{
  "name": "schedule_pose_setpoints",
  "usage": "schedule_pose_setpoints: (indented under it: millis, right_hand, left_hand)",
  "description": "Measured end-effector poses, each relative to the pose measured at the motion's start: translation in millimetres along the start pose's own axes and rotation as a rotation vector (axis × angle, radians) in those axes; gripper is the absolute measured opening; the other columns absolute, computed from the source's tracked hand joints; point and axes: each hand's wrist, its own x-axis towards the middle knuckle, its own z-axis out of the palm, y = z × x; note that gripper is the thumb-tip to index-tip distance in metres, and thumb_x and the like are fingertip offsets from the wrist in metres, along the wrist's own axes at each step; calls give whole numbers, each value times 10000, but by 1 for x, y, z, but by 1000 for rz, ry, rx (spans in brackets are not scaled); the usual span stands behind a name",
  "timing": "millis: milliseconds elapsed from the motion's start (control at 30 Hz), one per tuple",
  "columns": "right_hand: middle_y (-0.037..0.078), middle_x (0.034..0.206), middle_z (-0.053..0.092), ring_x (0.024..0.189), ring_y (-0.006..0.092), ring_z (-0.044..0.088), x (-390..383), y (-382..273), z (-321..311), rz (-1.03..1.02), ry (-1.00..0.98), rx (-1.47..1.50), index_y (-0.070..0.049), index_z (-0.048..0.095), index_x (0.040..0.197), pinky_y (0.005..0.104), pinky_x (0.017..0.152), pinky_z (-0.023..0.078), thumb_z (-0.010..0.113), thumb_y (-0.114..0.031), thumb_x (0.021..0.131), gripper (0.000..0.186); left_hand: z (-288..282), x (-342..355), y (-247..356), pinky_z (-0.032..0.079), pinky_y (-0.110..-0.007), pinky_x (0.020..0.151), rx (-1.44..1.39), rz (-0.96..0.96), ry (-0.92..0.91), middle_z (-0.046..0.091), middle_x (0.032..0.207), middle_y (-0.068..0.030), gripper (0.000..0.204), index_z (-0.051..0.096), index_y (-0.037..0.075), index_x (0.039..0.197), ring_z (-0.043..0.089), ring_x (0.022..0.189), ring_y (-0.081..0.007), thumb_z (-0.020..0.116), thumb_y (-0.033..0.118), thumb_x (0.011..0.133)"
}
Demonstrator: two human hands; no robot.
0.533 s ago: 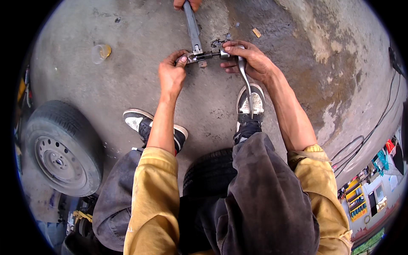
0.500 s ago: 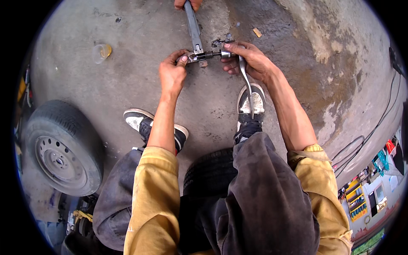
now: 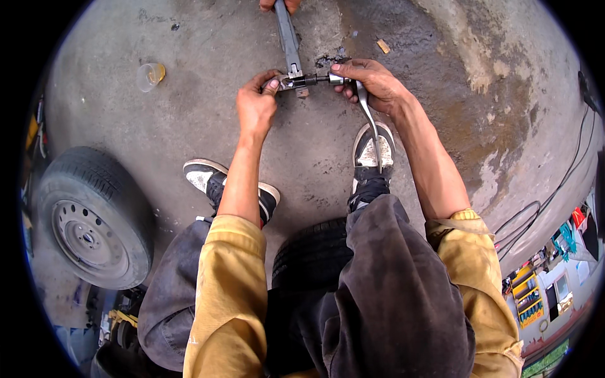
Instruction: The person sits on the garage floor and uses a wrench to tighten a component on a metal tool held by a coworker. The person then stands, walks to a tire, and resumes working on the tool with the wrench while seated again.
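A long grey metal bar (image 3: 287, 34) reaches down from the top edge, where another person's hand (image 3: 277, 5) holds its far end. My left hand (image 3: 257, 104) pinches the fitting (image 3: 291, 80) at the bar's near end. My right hand (image 3: 372, 85) is closed around the head of a chrome ratchet wrench (image 3: 368, 123), whose socket extension (image 3: 314, 79) runs left into that fitting. The wrench handle hangs down toward my right shoe. I am seated on a black tyre (image 3: 312, 258).
A wheel with a tyre (image 3: 91, 217) lies on the concrete floor at the left. A small clear cup (image 3: 150, 75) sits on the floor at upper left. Black cables (image 3: 535, 214) trail at the right, with shelves of colourful items (image 3: 535, 293) beyond.
Both hands and the wrench have stayed almost still; my right hand has shifted very slightly on the wrench head.
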Motion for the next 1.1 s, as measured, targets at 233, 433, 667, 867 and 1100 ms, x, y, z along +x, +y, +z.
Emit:
schedule_pose_setpoints:
  millis: [233, 433, 667, 867, 1100]
  right_hand:
    - [88, 935, 586, 745, 110, 570, -6, 7, 4, -255, -14, 143, -17, 584, 928, 228, 577, 463, 685, -87, 802, 177]
    - [119, 874, 592, 588, 140, 581, -2, 9, 1, -118, 29, 84, 19, 561, 930, 244, 535, 498, 687, -157, 821, 242]
    - [117, 1106, 517, 922, 180, 583, -21, 23, 3, -292, 4, 24, -17, 466, 1208, 313, 804, 505, 589, -71, 873, 361]
    - [164, 1296, 439, 989, 259, 572, -54, 41, -9, -578, 142, -717, -89, 309, 1396, 369, 891, 447, 460, -13, 844, 577]
    - [176, 1265, 445, 1069, 331, 499, -31, 21, -27, -1030, 156, -1655, -94, 357, 1361, 403, 909, 432, 676, -320, 756, 720]
  left_hand:
    - [-1, -4, -1, 448, -248, 730, -59, -35, -9, 677, 869, -76, 186, 652, -14, 1020, 580, 776, -122, 592, 62, 861]
    - [1, -4, 7, 447, -246, 736, -14, -10, -10, 674, 865, -78, 183, 652, -15, 1018, 575, 785, -119, 587, 54, 861]
    - [1, -1, -2, 370, -228, 468, -38, 43, -19, 585, 736, -24, 204, 625, -36, 1051, 430, 521, -75, 582, 70, 881]
    - [-1, -3, -1, 362, -224, 467, 24, 75, -21, 591, 740, -17, 203, 629, -17, 1060, 430, 523, -70, 577, 67, 882]
    - [0, -6, 2, 361, -229, 471, 75, 89, 4, 605, 747, -20, 216, 631, -13, 1068, 430, 525, -68, 581, 70, 875]
